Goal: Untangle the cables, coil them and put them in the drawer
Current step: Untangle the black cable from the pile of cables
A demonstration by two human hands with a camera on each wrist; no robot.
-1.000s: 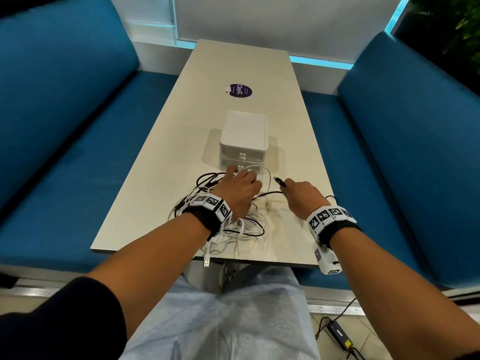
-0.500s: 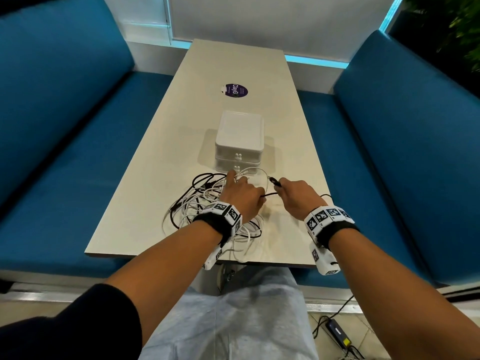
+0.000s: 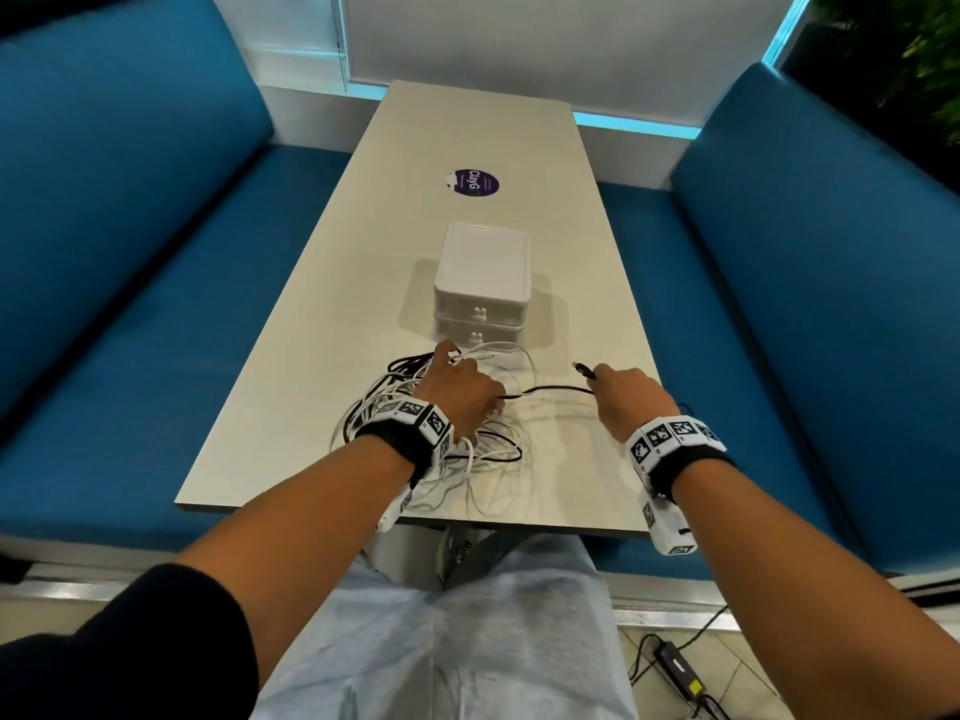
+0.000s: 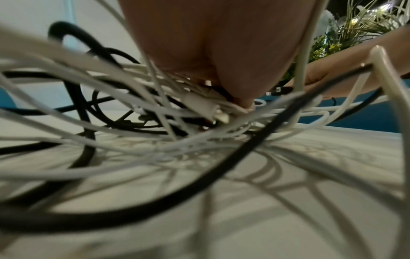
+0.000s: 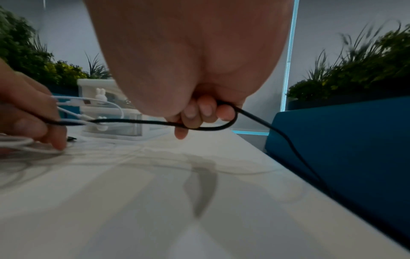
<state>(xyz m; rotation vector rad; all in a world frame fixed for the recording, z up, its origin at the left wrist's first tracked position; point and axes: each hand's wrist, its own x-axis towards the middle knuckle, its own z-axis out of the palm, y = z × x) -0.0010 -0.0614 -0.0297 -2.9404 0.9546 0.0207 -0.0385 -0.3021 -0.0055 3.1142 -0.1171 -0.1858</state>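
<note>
Up front, a tangle of white and black cables (image 3: 441, 439) sits at the desk's (image 3: 291, 387) near edge, before the closed white drawer box (image 3: 482, 283). Left hand (image 3: 460, 392) presses fingers into it; right hand (image 3: 631, 397) grips a black cable (image 5: 137, 121), whose bend only the right wrist view shows.
</note>
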